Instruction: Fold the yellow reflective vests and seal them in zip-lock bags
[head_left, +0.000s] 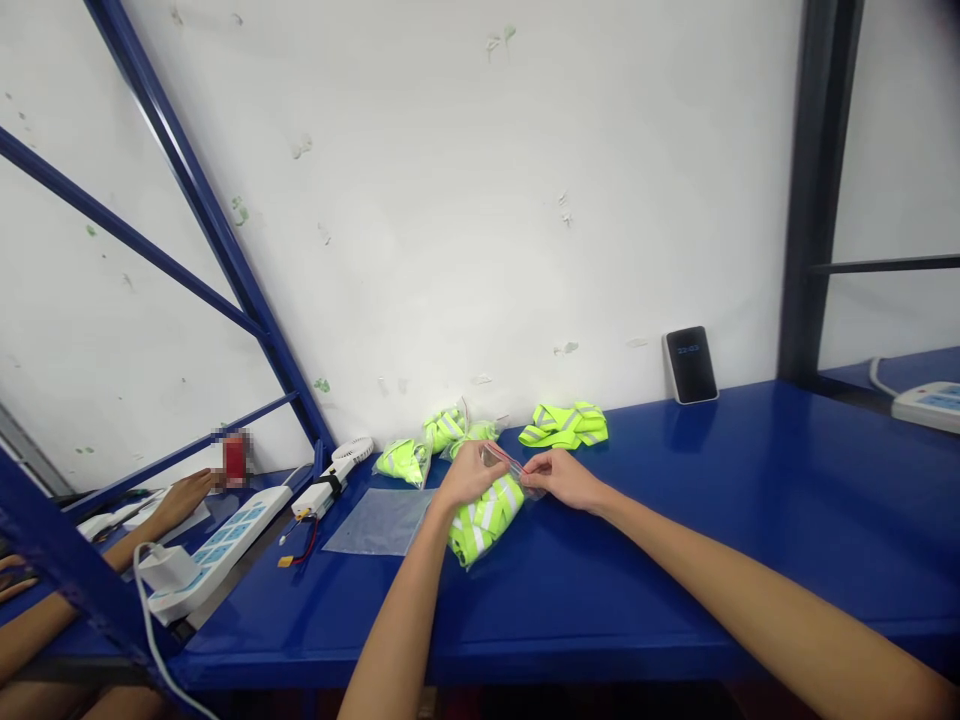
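A clear zip bag with a folded yellow-green reflective vest inside lies on the blue table in front of me. My left hand is closed on the left part of its zip edge. At the right end of that edge, my right hand pinches the plastic between thumb and fingers. Just behind, several bagged reflective bundles rest near the wall. A loose reflective strap bundle lies behind my right hand. Left of my left forearm is a flat clear plastic bag.
A white handheld fan and a battery lead with a yellow connector lie at the left. Beyond stands a white power strip beside blue rack posts. Another person's hand is at far left. A clock-like device leans on the wall.
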